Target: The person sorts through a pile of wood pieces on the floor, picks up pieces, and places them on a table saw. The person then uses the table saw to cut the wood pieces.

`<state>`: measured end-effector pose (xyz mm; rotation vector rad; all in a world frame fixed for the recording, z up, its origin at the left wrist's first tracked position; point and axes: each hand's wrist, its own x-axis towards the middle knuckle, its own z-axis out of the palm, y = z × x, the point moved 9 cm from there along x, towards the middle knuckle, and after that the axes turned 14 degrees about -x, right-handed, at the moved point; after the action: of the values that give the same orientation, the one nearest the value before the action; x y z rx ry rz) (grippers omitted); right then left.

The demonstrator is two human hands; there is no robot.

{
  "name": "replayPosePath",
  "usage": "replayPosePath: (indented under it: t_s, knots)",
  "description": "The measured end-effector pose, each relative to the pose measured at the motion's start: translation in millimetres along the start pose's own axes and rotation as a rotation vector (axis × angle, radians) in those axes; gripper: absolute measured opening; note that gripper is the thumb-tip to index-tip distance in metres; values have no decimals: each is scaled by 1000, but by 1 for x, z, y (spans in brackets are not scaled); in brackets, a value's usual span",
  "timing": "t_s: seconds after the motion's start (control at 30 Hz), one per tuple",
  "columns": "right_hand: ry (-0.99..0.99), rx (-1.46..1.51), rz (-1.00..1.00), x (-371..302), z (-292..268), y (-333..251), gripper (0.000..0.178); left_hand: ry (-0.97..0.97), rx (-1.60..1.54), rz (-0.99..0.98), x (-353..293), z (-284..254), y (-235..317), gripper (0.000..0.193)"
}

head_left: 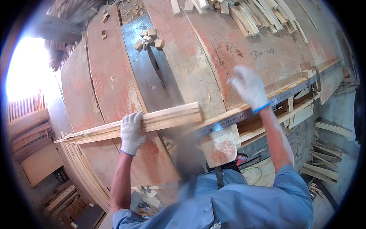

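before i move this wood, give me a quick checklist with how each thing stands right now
1. Left gloved hand on the wooden strips: ok, gripping them partway along.
2. Right gloved hand free: ok, nothing visible in it; it is over the workbench, off the strips.
3. Metal plate clear: not ok, small wood blocks lie around the dark slot.
4. Dark slot free of moving parts: cannot tell.
5. Steel ruler in place: ok, along the workbench's near edge.
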<state>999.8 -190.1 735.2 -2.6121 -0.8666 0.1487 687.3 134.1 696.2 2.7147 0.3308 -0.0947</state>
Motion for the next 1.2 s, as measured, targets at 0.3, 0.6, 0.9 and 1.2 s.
replayPosePath:
  t_s: [0.3,0.6,0.9,1.2]
  knots:
    - [-30,130,130,-50,80,-39,39,52,-115,-104,51,14,61,90]
    - [-13,193,126,-17,96,-45,22,88,-58,-195,59,10,39,96]
    - [108,266,64,10,99,-49,24,40,-49,-214,77,-1,30,87]
    - [47,193,-6,24,107,-50,45,-16,-75,-217,87,0,21,82]
